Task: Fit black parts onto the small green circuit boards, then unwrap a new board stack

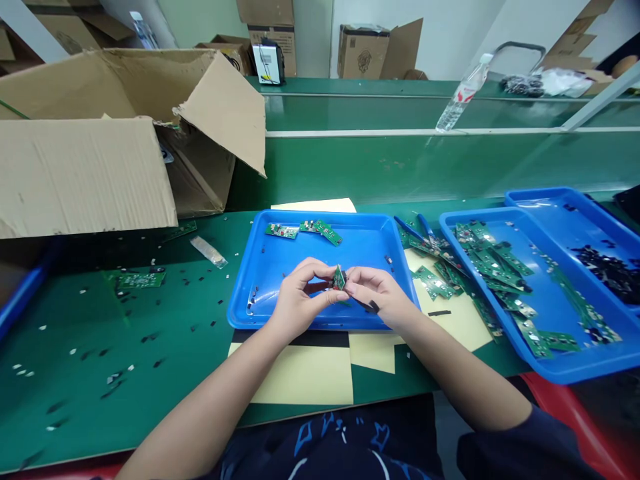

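Between both hands, above a blue tray (pixel 323 321), is a small green circuit board (pixel 339 277). My left hand (pixel 306 293) pinches it between thumb and fingers from the left. From the right, my right hand (pixel 376 293) has its fingertips closed at the board's edge, where a small dark part shows. A black piece (pixel 373 306) sits under the right hand's fingers; whether it is held I cannot tell. Toward the tray's back lie a few other green boards (pixel 327 232), with tiny black bits scattered on its floor.
On the right, one blue tray (pixel 545 273) holds many circuit boards and another (pixel 565 200) holds black parts. Blue-handled pliers (pixel 425 230) lie between the trays. A large open cardboard box (pixel 85 173) stands at the left. A water bottle (pixel 463 97) leans behind; scraps dot the green table (pixel 190 373).
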`<state>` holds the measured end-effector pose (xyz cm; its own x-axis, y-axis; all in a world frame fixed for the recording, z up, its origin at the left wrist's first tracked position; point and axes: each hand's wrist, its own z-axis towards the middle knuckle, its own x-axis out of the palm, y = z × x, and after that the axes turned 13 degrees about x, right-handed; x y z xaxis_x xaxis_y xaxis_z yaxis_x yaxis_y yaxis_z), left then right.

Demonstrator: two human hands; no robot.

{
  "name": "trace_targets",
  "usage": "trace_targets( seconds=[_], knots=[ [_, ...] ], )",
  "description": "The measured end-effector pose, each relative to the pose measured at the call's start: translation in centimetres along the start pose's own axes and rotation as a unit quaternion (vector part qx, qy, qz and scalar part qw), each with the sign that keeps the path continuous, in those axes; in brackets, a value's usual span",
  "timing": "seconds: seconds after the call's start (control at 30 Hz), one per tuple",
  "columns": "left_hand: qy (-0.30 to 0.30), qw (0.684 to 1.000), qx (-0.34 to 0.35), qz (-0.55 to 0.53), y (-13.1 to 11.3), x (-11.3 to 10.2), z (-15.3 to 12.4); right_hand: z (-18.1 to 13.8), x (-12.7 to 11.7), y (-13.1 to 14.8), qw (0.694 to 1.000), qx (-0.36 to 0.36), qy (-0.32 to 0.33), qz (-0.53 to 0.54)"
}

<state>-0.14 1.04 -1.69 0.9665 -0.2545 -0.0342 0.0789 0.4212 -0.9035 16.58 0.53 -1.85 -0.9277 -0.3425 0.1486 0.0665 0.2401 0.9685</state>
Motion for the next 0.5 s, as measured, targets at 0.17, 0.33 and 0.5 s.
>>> trace_targets(
  seconds=[0.17,0.33,0.5],
  knots=[
    [0.07,0.996,-0.05,-0.038,-0.16,-0.05,0.18,-0.15,-0.45,0.24,0.993,-0.015,-0.077,-0.091],
    [0.094,0.98,-0.128,-0.122,-0.33,-0.14,0.43,-0.31,-0.38,0.37,0.965,-0.075,-0.183,-0.173],
    [0.061,0.936,-0.247,-0.243,0.18,-0.13,0.09,-0.43,-0.34,0.17,0.973,-0.078,-0.176,-0.127]
  ],
)
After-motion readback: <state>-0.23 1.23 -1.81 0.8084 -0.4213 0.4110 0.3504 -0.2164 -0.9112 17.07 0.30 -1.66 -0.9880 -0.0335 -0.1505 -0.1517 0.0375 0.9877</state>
